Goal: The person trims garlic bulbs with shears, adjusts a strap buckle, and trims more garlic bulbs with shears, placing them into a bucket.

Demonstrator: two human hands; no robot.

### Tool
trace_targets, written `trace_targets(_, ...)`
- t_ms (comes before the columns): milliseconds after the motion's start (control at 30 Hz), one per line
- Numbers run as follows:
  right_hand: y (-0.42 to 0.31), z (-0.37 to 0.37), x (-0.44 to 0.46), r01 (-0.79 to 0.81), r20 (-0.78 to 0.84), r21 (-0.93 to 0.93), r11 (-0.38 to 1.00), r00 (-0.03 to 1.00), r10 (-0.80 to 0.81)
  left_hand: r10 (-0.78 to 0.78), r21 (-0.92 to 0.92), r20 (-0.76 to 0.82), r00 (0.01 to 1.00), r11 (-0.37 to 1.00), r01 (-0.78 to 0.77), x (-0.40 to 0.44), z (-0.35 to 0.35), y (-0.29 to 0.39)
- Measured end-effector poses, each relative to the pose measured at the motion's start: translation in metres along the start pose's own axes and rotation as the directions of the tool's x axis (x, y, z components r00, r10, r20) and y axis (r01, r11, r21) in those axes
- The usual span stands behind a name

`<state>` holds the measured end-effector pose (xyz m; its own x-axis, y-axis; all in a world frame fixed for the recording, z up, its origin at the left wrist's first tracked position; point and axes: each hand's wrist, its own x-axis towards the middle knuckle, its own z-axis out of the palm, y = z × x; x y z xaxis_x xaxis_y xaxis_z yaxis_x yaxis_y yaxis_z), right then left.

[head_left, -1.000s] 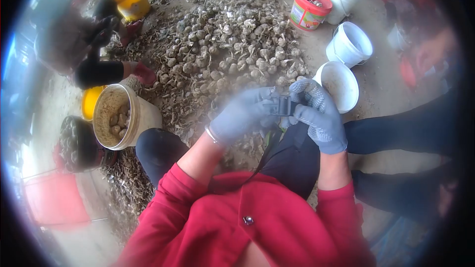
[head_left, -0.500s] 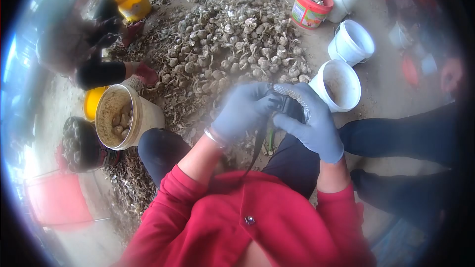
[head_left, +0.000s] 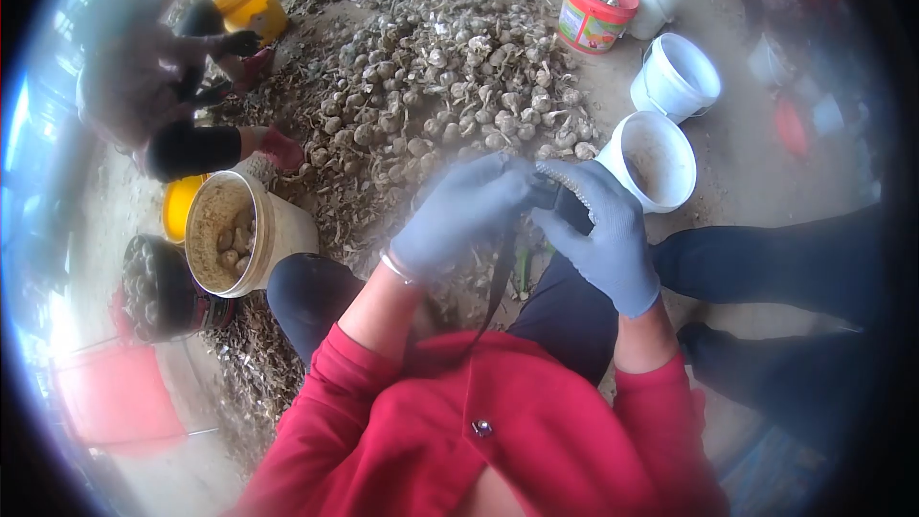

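Both my hands wear grey gloves and meet in front of my lap. My right hand [head_left: 606, 230] has its thumb and fingers curled round a small black device [head_left: 571, 208]. Against the device's left side is my left hand [head_left: 466, 213], its fingers bent and blurred, so what they grip is unclear. A black strap [head_left: 500, 278] hangs from between the hands towards my red top. Beyond them lies a wide heap of garlic bulbs [head_left: 459, 86] on the ground.
A whitish bucket [head_left: 292, 235] holding some bulbs stands left of my knee. White buckets [head_left: 661, 163] and a red bucket [head_left: 589, 24] stand at the right. Another person [head_left: 144, 86] crouches at the left by a yellow bucket [head_left: 254, 5]. Dark-clothed legs [head_left: 775, 263] extend from the right.
The black device, facing up between my hands at first, has turned and is now mostly covered by my fingers. My right hand's back has turned towards the camera. The crouching person's arm has moved.
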<state>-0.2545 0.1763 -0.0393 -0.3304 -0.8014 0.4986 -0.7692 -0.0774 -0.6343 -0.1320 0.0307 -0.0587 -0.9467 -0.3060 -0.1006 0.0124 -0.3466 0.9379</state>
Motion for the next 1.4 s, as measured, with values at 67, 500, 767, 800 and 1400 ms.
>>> trace_targets(67,0.002,-0.001,0.002,0.0,0.009,-0.007,1.0,1.0,0.0,0.016,0.123,-0.007,1.0,0.992,-0.015,0.0,0.003,0.0)
trace_targets(500,0.012,-0.006,-0.014,-0.426,0.108,0.613,0.665,0.879,0.464,0.09,0.043,0.051,0.995,0.995,-0.093,-0.006,0.006,-0.003)
trace_targets(767,0.01,0.001,-0.011,-0.345,0.032,0.601,0.721,0.912,0.409,0.179,-0.085,0.077,0.981,0.981,-0.173,-0.008,0.012,-0.003)
trace_targets(800,0.011,0.001,-0.012,-0.348,0.036,0.586,0.732,0.913,0.406,0.209,-0.045,0.075,0.975,0.978,-0.206,-0.007,0.011,-0.005)
trace_targets(1400,0.005,-0.006,-0.007,-0.17,0.118,0.487,0.857,0.985,0.129,0.316,0.292,0.024,0.948,0.905,-0.309,-0.005,0.012,0.001)
